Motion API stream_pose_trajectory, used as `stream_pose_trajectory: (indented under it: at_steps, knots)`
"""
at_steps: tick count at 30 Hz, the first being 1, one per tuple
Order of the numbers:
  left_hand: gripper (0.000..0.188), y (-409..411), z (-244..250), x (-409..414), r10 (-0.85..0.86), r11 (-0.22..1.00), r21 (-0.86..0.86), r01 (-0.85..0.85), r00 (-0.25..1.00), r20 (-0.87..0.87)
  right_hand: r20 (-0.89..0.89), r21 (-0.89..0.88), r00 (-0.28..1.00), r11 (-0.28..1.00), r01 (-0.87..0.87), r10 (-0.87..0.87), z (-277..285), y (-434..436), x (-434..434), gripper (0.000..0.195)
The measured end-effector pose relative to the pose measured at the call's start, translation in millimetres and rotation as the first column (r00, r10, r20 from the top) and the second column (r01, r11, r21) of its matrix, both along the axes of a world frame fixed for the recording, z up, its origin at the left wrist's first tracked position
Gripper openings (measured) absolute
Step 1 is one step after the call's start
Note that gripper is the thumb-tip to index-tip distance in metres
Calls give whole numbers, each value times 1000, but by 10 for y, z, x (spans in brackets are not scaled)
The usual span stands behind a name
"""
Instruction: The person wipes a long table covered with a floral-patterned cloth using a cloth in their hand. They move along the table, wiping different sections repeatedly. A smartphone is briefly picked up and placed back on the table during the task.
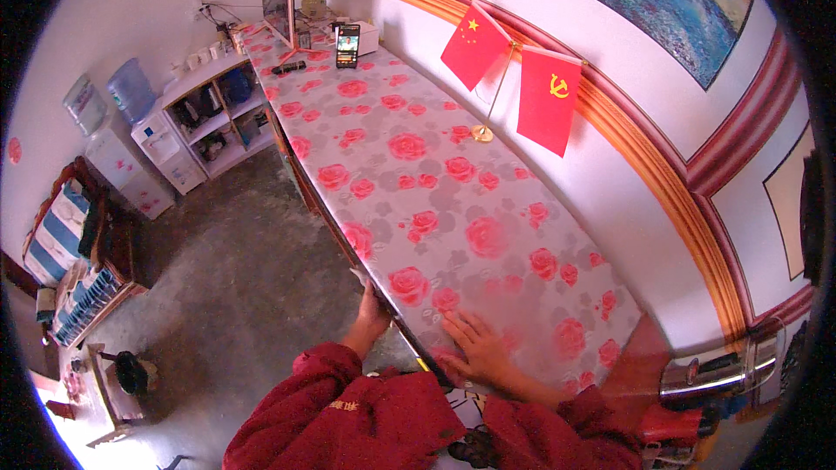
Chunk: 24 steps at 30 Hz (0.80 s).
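A plastic-looking tablecloth (444,199) with pink roses on a pale ground covers the long table. My right hand (480,349) rests on the cloth near its close end, fingers spread and holding nothing. At the table's left edge is my left hand (373,314), thumb side up. A small whitish flap (358,275) shows by its fingertips; whether it is part of the cloth is unclear. The edge hides most of the left fingers, so their grip cannot be made out. Red sleeves (366,405) cover both my arms.
Two small red flags (550,101) stand on a gold base (482,134) beside the wall. Farther back are a phone (347,46), a black cylindrical object (289,68) and a monitor (279,3). Water dispensers (168,150) and an open shelf (219,111) line the left wall.
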<state>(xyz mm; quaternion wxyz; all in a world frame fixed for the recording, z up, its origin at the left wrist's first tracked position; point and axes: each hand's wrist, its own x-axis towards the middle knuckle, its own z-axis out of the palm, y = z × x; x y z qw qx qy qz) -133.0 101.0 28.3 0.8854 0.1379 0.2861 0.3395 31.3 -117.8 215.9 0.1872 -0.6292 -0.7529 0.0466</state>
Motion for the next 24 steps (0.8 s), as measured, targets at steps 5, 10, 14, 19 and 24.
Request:
stream_pose_trajectory:
  at_steps: [5,10,14,19,24]
  knots:
    - [65,466,387,5,89,995,-39,-87,996,30,68,-42,998,999,-1,4,57,-17,-16,63]
    - [68,385,-152,102,71,997,-13,-71,997,-40,29,-28,1000,1000,-5,6,-14,-17,1,62]
    - [63,-2,-504,89,-1,995,-101,-13,991,-136,-3,-17,1000,1000,-16,16,16,19,-3,62]
    - [59,-792,-857,52,-192,965,-204,164,973,-126,-50,-68,998,998,19,-23,16,-38,-9,55]
    - [63,-857,-692,-22,-301,927,-259,271,950,-87,-55,-174,998,985,18,-28,298,77,77,52]
